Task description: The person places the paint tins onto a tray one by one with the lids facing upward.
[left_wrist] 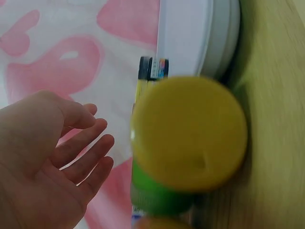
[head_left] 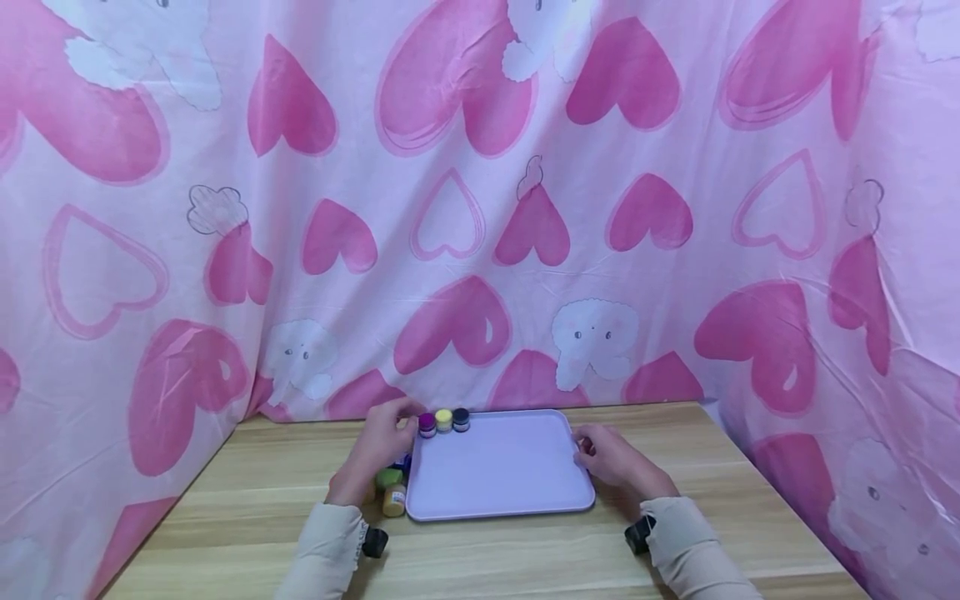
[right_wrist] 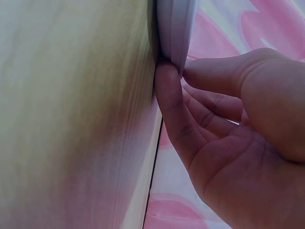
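Lilac tray (head_left: pixel 502 467) at lower centre holds three small paint jars (head_left: pixel 444 421) along its far edge; several more wait left, by the open left hand (head_left: pixel 382 446), while the right hand (head_left: pixel 611 457) pinches the tray's right rim.

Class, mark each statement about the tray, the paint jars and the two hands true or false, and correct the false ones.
1. Three small jars stand on the tray. True.
2. The right hand pinches the tray's edge. True.
3. The tray is green. False: it is pale lilac.
4. The left hand grips a jar. False: in the left wrist view its fingers are spread, holding nothing.
5. More jars stand on the table left of the tray. True.
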`<action>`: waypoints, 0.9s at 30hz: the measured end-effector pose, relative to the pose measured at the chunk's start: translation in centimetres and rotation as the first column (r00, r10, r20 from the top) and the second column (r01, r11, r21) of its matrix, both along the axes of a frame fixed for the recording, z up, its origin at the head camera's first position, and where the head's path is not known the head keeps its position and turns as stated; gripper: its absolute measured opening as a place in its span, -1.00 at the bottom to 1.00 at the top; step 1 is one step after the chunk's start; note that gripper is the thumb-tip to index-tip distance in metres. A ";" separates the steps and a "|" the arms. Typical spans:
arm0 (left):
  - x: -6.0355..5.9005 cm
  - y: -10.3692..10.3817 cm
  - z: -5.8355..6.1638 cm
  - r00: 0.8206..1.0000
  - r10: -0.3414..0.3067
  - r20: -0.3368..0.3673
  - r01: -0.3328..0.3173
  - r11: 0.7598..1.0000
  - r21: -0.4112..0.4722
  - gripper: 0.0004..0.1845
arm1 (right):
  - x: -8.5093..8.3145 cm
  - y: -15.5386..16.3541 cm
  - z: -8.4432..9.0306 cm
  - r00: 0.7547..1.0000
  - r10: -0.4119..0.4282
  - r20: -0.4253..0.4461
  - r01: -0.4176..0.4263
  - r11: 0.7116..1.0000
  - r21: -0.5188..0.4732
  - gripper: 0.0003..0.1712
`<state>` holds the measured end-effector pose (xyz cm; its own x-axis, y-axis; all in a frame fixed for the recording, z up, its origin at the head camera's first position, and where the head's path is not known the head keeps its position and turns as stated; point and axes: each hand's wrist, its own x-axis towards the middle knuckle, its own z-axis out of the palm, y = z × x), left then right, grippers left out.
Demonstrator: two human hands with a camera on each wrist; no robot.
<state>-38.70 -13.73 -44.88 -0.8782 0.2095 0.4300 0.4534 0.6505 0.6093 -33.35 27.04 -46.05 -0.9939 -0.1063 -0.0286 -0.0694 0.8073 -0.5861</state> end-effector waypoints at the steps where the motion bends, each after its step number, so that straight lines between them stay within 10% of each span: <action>1: 0.1 -0.3 0.0 1.000 0.002 0.006 -0.002 1.000 -0.001 -0.77 | 0.0 0.0 0.0 1.000 0.001 0.001 -0.001 1.000 0.000 -0.52; 27: 1.3 -4.7 -1.3 0.972 0.058 0.228 -0.034 0.994 -0.108 -0.79 | -0.1 0.0 0.1 1.000 0.022 -0.006 -0.022 1.000 0.003 -0.53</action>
